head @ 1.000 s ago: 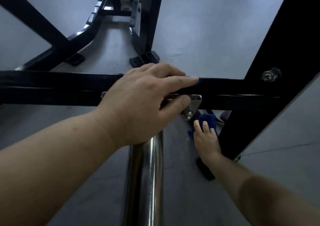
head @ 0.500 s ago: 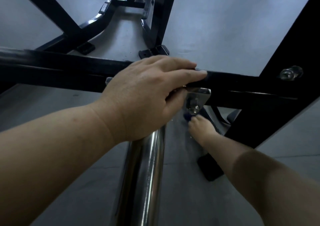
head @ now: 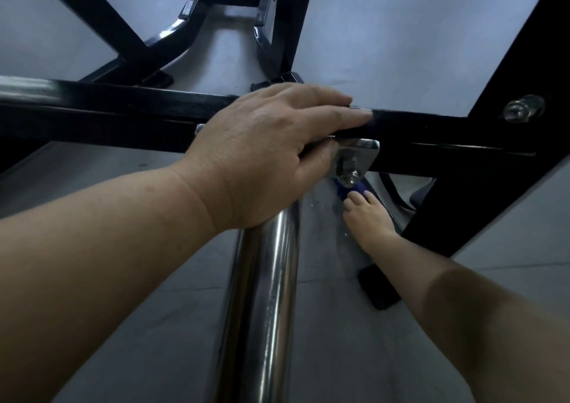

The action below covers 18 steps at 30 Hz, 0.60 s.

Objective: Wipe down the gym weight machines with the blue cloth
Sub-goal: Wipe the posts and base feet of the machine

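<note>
A gym is indicated. Black painted square-tube steel machine frames (head: 123,116) are bolted together with a bright hex bolt (head: 523,108), a polished chrome round bar (head: 262,304) is fitted below, and black rubber feet (head: 377,288) are set on a plain grey floor (head: 385,48).

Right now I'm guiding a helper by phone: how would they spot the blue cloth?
Find the black crossbar that the left hand grips. Below its chrome bracket, the right hand reaches low. The blue cloth peeks past its fingertips, the only blue thing among black and chrome.
</note>
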### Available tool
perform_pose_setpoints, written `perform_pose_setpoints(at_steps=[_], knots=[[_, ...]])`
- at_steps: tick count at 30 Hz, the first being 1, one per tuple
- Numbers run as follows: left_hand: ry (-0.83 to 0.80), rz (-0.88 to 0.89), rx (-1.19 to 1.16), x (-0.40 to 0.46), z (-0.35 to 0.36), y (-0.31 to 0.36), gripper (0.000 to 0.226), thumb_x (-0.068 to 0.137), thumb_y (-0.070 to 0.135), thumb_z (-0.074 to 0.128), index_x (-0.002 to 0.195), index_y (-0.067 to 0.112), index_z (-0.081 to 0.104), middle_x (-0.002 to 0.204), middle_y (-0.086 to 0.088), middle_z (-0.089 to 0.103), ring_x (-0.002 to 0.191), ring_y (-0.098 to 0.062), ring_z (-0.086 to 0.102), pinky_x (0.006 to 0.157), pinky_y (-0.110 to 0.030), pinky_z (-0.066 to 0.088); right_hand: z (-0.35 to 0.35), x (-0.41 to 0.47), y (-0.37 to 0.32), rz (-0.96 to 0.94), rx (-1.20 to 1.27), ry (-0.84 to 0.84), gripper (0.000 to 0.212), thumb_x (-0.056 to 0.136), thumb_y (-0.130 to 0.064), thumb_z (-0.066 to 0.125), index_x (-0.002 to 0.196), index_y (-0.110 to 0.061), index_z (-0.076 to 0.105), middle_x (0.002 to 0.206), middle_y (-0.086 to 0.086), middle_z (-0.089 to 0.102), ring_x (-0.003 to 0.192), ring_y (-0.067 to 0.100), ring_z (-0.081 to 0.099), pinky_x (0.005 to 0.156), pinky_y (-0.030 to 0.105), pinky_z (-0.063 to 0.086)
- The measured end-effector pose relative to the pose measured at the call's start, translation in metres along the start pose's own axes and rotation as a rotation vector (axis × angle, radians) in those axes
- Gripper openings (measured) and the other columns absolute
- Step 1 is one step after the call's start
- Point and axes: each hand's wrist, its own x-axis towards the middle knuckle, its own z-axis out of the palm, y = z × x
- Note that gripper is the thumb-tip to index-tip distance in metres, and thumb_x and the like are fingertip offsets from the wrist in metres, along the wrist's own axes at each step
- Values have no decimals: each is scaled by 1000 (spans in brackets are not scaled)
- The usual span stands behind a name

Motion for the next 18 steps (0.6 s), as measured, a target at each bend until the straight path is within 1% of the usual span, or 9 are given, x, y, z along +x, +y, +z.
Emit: perform_pose_setpoints(at_steps=[2, 4, 6, 8, 10, 11, 13, 16, 18], knots=[[-8, -1, -7, 0, -1, 1, 47, 95, 40, 34, 140, 46, 44, 145, 24, 42, 135, -2, 34, 101, -17, 18, 9, -37, -16, 24, 11, -37, 41, 100, -21, 43, 139, -13, 51, 143, 6, 42, 136, 31, 18, 119, 45, 18], [-9, -8, -20, -1, -2, 1, 47, 94, 41, 34, 140, 47, 44, 145, 25, 41, 136, -3, 34, 103, -18, 18, 15, -82, -25, -64, -24, -142, 40, 101, -15, 39, 138, -2, 49, 140, 13, 43, 134, 35, 27, 117, 46, 18], [-7, -7, -18, 1, -3, 1, 47, 94, 43, 34, 140, 48, 44, 145, 25, 41, 137, -5, 35, 104, -23, 22, 13, -103, -24, -86, -23, -170, 36, 97, -16, 49, 128, 1, 58, 130, 13, 51, 126, 35, 40, 114, 45, 24], [-25, -4, -7, 2, -3, 2, 47, 94, 44, 34, 140, 48, 43, 145, 24, 41, 136, -5, 35, 102, -26, 24, 5, -92, -18, 6, 14, -53, 27, 80, -15, 72, 102, 0, 73, 106, 13, 64, 109, 34, 54, 109, 47, 35], [-39, -7, -19, 1, -4, 3, 46, 95, 43, 36, 140, 47, 44, 144, 23, 42, 135, -6, 36, 101, -26, 26, 12, -78, -9, 91, 194, 77, 21, 64, -1, 82, 81, 6, 73, 91, 21, 68, 99, 39, 60, 104, 54, 37], [-42, -5, -34, 1, -5, 5, 43, 97, 41, 39, 140, 45, 45, 144, 21, 43, 134, -7, 38, 103, -27, 28, 13, -79, -4, 117, 273, 98, 20, 64, 2, 82, 80, 7, 71, 92, 24, 69, 102, 40, 60, 105, 55, 34], [-54, -3, -51, 1, -9, 11, 44, 97, 33, 45, 141, 39, 47, 145, 16, 44, 134, -9, 39, 108, -30, 30, 22, -101, -7, 70, 241, 76, 20, 74, -4, 76, 93, 3, 73, 105, 20, 69, 111, 38, 57, 112, 51, 29], [-83, -38, 49, -2, -6, 26, 53, 95, 26, 50, 147, 28, 38, 152, 4, 36, 141, -17, 29, 116, -35, 21, 37, -151, -16, -88, 50, -174, 35, 91, -16, 59, 125, -8, 64, 134, 8, 55, 132, 31, 43, 119, 47, 17], [-57, -50, 97, -5, 0, 38, 59, 94, 21, 49, 150, 22, 32, 156, 0, 28, 145, -19, 21, 119, -38, 14, 29, -156, -12, -54, 31, -137, 36, 87, -19, 65, 123, -13, 67, 135, 5, 53, 134, 29, 43, 118, 45, 20]])
